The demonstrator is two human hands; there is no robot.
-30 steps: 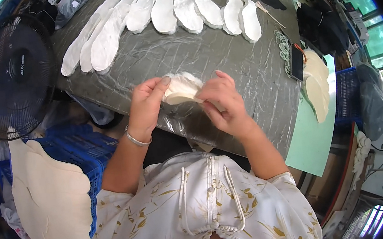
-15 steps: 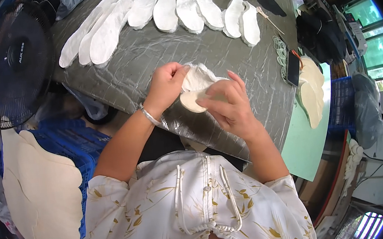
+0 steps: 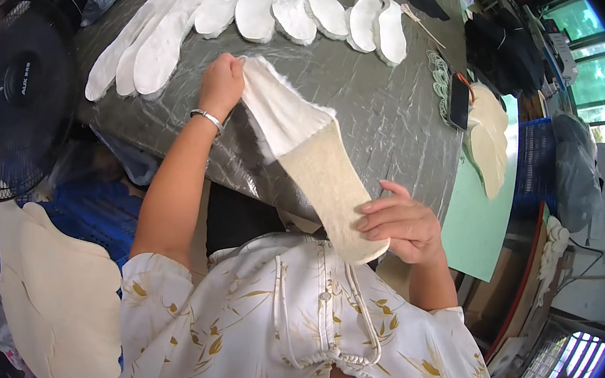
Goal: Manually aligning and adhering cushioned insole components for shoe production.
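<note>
Stretched between my hands is an insole, white and fluffy-edged in its upper half and cream felt below. My left hand (image 3: 221,82) is closed on the tip of the white fleecy part (image 3: 283,107), over the table. At the lower end, my right hand (image 3: 407,227) grips the rounded tip of the cream felt part (image 3: 328,178), close to my shirt front. A straight seam or overlap edge crosses the piece where the two materials meet. Farther back on the table lies a row of several white fluffy-edged insoles (image 3: 255,7).
The dark table (image 3: 385,126) is covered in wrinkled clear film. A black fan (image 3: 22,87) stands at left, above blue crates and large cream sheets (image 3: 60,309). To the right are a phone (image 3: 460,105), coiled cord (image 3: 441,77) and cream pieces (image 3: 489,139) on a green board (image 3: 484,219).
The bunched piece is now drawn out lengthwise. My left hand has moved up and away, my right hand down toward my body, and the cream felt part shows at length.
</note>
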